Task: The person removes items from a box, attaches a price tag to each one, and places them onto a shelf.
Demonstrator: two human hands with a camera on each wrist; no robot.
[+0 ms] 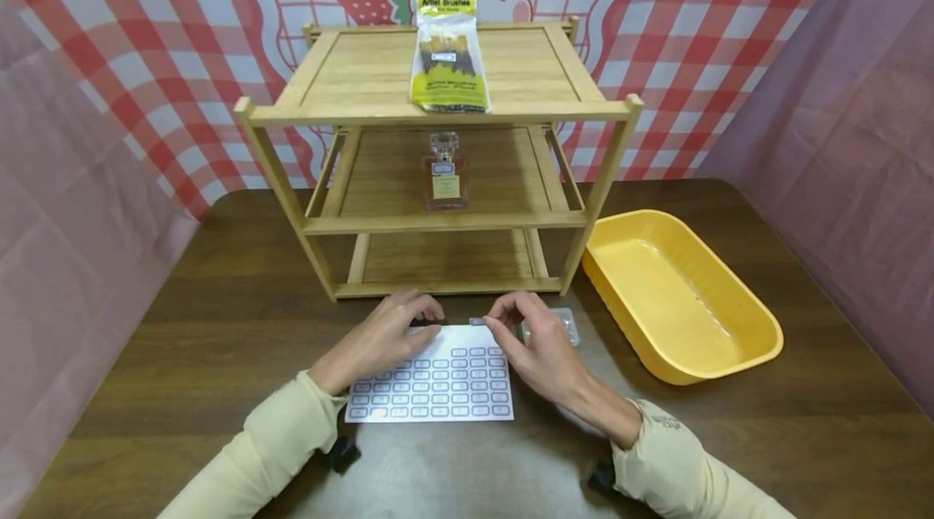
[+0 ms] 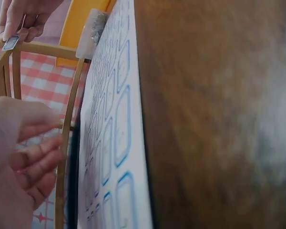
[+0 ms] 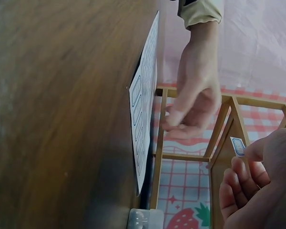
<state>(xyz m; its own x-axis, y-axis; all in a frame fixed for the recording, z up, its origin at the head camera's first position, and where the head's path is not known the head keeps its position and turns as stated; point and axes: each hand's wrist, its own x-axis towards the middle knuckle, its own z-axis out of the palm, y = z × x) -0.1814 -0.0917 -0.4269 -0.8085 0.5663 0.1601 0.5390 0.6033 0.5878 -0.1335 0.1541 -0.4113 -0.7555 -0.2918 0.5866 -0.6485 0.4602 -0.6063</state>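
Note:
A small label sticker (image 1: pixel 477 322) with a blue border is pinched between the thumb and fingertip of my right hand (image 1: pixel 536 345). In the right wrist view the sticker (image 3: pixel 238 146) juts out from those fingertips. My left hand (image 1: pixel 394 336) hovers over the upper left of a white sheet of labels (image 1: pixel 438 389); its fingers are loosely bent and hold nothing, as the left wrist view shows. Rows of blue-bordered labels cover the sheet, with a bare white part along its top. Beside the right hand lies a small clear plastic case (image 1: pixel 569 326), partly hidden by that hand.
A three-tier wooden shelf (image 1: pixel 445 220) stands behind the sheet. On its top tier is a pack of artist brushes (image 1: pixel 448 57); on the middle one, a perfume bottle (image 1: pixel 445 178). Each bears a small label. To the right sits a yellow plastic tub (image 1: pixel 671 292) on the table.

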